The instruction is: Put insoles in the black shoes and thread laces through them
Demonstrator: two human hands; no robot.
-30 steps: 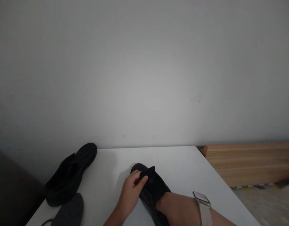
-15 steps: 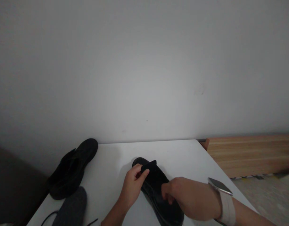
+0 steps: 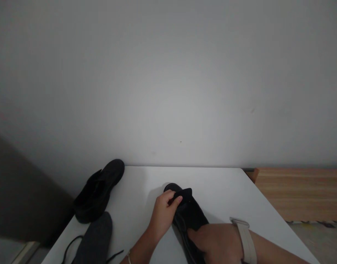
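A black shoe (image 3: 194, 216) lies on the white table (image 3: 146, 179), its toe toward the wall and its opening facing up. My left hand (image 3: 161, 214) pinches the shoe's tongue (image 3: 186, 193) between thumb and fingers and holds it raised near the toe. Over the heel end, my right hand (image 3: 216, 242) reaches down into the opening. Its thumb shows, but the other fingers are hidden behind the hand and in the shoe. The matching black shoe (image 3: 91, 212) rests at the table's left edge. A dark grey insole (image 3: 95, 240) lies just in front of that one.
Black shoelace (image 3: 71, 244) pokes out on both sides of the insole. A plain pale wall (image 3: 168, 91) rises behind the table. Beyond the table's right edge is a wood-grain board (image 3: 300, 192), with floor below it.
My right hand has moved nearer and lower at the heel end, its fingers now out of sight. My left hand keeps its pinch on the tongue. The whole view has shifted slightly.
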